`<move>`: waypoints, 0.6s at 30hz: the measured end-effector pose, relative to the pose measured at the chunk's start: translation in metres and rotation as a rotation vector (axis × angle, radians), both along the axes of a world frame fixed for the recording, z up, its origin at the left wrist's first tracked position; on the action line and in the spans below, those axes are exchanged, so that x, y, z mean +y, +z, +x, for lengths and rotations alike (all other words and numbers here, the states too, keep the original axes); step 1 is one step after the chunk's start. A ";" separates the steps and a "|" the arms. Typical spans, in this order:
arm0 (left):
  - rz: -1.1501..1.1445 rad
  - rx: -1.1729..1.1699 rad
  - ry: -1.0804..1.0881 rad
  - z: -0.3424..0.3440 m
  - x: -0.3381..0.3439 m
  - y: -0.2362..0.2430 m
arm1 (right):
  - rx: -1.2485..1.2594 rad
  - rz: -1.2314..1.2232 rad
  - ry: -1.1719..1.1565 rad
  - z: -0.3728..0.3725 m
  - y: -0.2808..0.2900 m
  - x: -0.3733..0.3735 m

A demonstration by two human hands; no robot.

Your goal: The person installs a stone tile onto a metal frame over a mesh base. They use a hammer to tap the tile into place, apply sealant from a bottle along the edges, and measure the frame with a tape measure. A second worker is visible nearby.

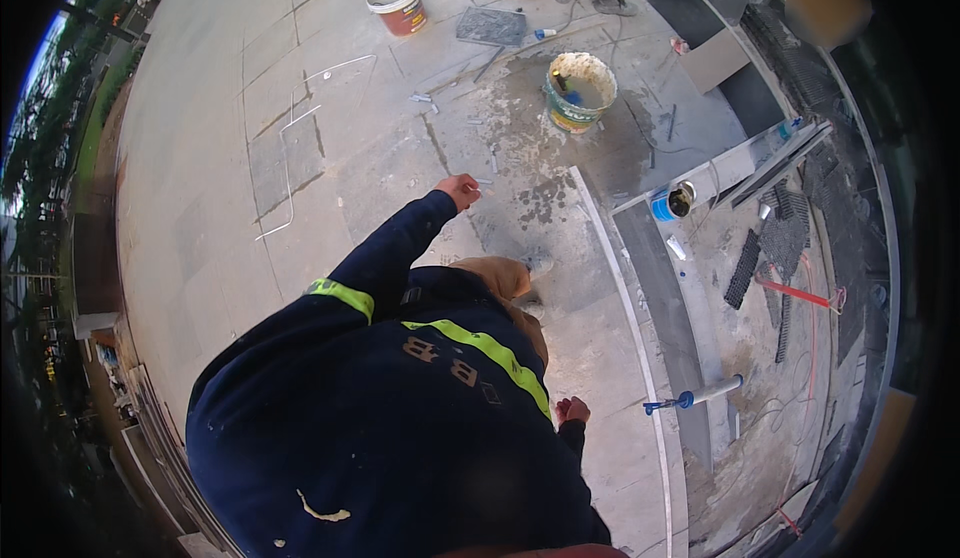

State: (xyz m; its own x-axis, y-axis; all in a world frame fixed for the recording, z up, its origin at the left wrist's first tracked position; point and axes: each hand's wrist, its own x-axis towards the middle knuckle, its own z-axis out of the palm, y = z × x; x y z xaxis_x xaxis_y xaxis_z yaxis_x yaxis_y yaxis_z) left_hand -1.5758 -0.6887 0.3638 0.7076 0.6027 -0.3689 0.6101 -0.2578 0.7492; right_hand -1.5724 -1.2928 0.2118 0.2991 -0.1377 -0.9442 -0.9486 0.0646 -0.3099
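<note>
My left hand (pixel 461 192) is stretched out ahead of me over the paved floor, its fingers curled in and nothing visible in them. Lower down, my right hand (pixel 572 411) hangs beside my right leg with its fingers loosely closed; I see no object in it. The nearest tool to it is a blue caulking gun (pixel 690 399) with a white tube, lying across the pale stone edging on the right. Farther ahead stands a crusted bucket (pixel 578 93) holding cloudy water and something blue. Both hands are apart from these things.
A white-and-red bucket (pixel 397 8) and a dark slab (pixel 491 27) lie farther off. Another person's feet (pixel 607 4) stand at the top. On the right are an open blue-and-white tin (pixel 672 203), a red-handled tool (pixel 795 292), black mesh strips (pixel 742 268) and raised edging.
</note>
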 end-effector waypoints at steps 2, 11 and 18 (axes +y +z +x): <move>-0.094 -0.043 0.204 -0.062 0.013 -0.002 | 0.111 0.001 0.244 0.023 -0.008 0.009; -0.516 1.038 0.598 -0.400 -0.032 -0.175 | -0.382 -0.171 0.694 0.171 0.058 0.225; -0.726 0.372 1.217 -0.360 0.103 -0.172 | -0.348 -0.712 2.033 0.256 -0.002 0.394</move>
State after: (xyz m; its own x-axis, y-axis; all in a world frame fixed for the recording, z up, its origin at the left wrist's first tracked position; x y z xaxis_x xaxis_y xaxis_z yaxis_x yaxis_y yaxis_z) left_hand -1.9360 -0.5857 0.1922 -0.2931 0.3516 -0.8891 0.3534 0.9039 0.2409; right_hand -1.3163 -0.8984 0.2093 0.5477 0.2948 -0.7830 0.5299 -0.8465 0.0520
